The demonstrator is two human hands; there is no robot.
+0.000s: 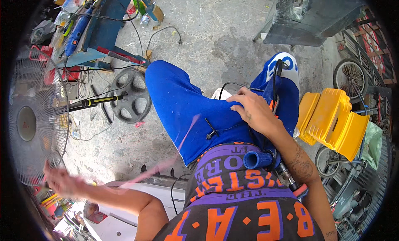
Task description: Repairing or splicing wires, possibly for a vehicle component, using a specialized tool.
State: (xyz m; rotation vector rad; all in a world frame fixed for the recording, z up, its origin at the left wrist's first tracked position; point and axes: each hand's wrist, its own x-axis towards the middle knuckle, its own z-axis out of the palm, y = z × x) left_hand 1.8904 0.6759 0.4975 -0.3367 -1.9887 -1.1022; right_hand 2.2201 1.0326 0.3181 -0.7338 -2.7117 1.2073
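Note:
My left hand [64, 182] is stretched out to the left beside the front grille of a standing fan [27, 122]. Motion smears its fingers. A blurred pink strip [158, 167] trails between that side and my lap. On my right thigh lies my right hand [254, 110], its fingers loosely apart and slightly bent. Under my right forearm, against my body, rests a blue power drill with a tubular side handle [254, 160] and a metal chuck [286, 174]. A small T-shaped chuck key [212, 133] lies on my lap. The drill's black cord [232, 84] loops past my right hand.
At the upper left stands a blue bench [99, 35] loaded with tools, including a blue rotary tool [78, 35]. The fan's round base [131, 95] is on the concrete floor. Yellow plastic pieces [332, 120] and bicycles [351, 78] are at the right. A metal cabinet [307, 22] stands ahead.

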